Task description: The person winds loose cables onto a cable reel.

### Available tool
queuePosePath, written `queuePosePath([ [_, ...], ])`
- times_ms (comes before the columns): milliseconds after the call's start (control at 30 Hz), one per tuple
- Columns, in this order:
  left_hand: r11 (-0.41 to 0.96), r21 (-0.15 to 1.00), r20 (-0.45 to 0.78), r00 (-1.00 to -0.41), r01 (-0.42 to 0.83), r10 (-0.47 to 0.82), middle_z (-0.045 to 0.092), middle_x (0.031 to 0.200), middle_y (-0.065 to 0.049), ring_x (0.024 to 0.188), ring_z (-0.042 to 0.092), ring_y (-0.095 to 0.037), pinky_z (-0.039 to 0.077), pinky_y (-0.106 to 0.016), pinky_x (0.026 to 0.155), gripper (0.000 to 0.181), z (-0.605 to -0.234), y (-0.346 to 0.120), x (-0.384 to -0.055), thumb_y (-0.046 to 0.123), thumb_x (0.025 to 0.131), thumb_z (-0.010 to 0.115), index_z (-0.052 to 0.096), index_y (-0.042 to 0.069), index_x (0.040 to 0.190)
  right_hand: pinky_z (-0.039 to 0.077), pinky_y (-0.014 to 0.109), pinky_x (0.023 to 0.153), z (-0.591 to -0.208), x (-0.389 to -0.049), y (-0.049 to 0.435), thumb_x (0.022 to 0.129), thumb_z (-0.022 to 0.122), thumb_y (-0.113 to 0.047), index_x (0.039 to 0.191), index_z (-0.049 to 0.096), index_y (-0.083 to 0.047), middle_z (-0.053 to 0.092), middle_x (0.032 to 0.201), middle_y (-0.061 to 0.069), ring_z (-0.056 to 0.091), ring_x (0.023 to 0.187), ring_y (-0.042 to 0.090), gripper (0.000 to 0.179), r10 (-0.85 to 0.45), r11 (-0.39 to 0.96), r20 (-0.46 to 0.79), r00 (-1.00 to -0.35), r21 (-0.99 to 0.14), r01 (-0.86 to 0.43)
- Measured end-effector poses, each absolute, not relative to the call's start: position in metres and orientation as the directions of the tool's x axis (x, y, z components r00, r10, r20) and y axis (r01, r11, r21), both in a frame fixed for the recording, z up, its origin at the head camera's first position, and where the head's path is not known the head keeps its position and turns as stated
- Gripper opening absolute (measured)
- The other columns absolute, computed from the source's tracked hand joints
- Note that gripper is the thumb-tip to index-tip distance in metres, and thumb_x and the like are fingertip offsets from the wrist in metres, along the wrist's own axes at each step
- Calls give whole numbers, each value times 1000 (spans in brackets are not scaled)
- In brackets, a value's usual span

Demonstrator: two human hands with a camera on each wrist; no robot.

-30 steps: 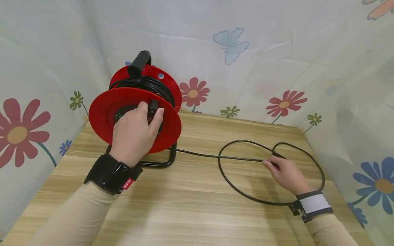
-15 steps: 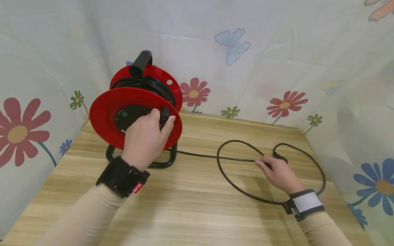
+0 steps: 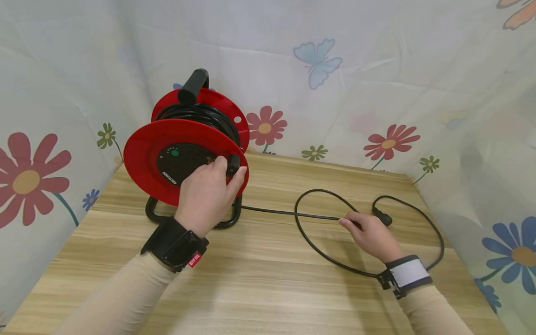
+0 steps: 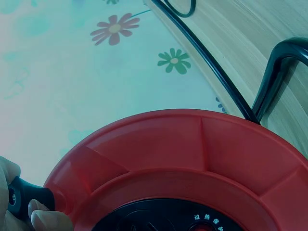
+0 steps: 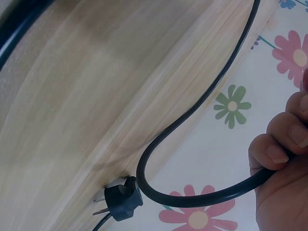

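A red cable reel (image 3: 144, 151) with black cable wound on it stands at the left of the table. My left hand (image 3: 207, 195) grips the black crank knob (image 3: 233, 164) on the reel's front disc; in the left wrist view the fingers curl round that knob (image 4: 31, 195). Black cable (image 3: 272, 211) runs from the reel's underside to my right hand (image 3: 372, 235), which holds it in curled fingers. Past that hand the cable lies in a loose loop. Its plug (image 3: 383, 217) rests on the table, with bare prongs showing in the right wrist view.
The reel has a black carrying handle (image 3: 193, 87) on top and a black tube stand (image 3: 152, 209) below. A wooden table (image 3: 268, 288) carries everything. Flower-printed white sheets (image 3: 259, 42) rise behind it and on both sides.
My left hand has moved right and down with the knob, turning the reel's disc clockwise. The right hand has moved left toward the reel with the cable, uncovering the plug.
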State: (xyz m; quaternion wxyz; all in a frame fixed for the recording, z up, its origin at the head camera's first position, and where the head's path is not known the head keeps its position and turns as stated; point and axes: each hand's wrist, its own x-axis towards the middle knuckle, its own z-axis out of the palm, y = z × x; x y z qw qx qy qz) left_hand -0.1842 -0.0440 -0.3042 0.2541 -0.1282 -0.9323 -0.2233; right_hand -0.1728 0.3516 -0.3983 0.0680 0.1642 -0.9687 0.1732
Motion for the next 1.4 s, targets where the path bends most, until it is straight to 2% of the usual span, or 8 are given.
queuePosePath([
  [400,878,326,525,-839,351,141,54,56,-4,51,49,-18,49,-34,46,36,-307,-41,-184,42,92,56,54,8,81,35,28,47,-400,-174,345,97,52,-35,89,66,-13,41,58,-4,38,49,9,27,-307,884,182,-934,-308,-350],
  [667,888,291,515,-841,355,167,55,56,-4,50,48,-18,49,-33,46,36,-315,-39,-184,41,92,55,56,6,83,38,30,53,-400,-178,336,97,53,-35,89,67,-12,51,63,-2,44,54,11,28,-332,877,194,-923,-298,-378],
  [1400,882,292,508,-841,369,184,54,56,-5,49,47,-18,47,-33,43,38,-324,-37,-183,42,92,54,56,6,80,38,29,51,-402,-180,326,96,54,-32,88,67,-12,51,64,-2,43,53,10,25,-344,865,197,-918,-314,-391],
])
